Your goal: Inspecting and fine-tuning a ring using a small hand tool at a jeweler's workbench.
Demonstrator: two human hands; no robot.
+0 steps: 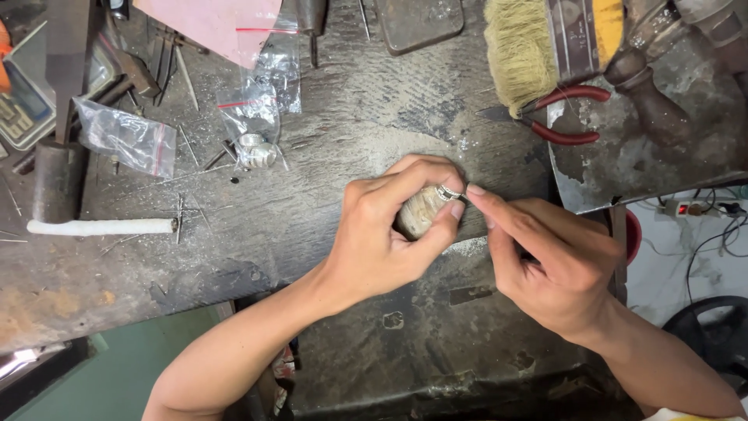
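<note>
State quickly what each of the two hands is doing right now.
Left hand: closed on a wooden peg carrying a silver ring.
Right hand: pinched on a thin tool at the ring.

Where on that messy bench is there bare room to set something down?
The widest bare patch lies between the white rod and the left hand. A smaller one sits between the plastic bags and the brush. The upper left corner, and the pliers area, are crowded.

Ring [449, 192] held on wooden peg [419, 212] at bench [327, 187] centre between both hands; brush [520, 51] and pliers [565, 115] behind right, plastic bags [128, 140] behind left.
</note>
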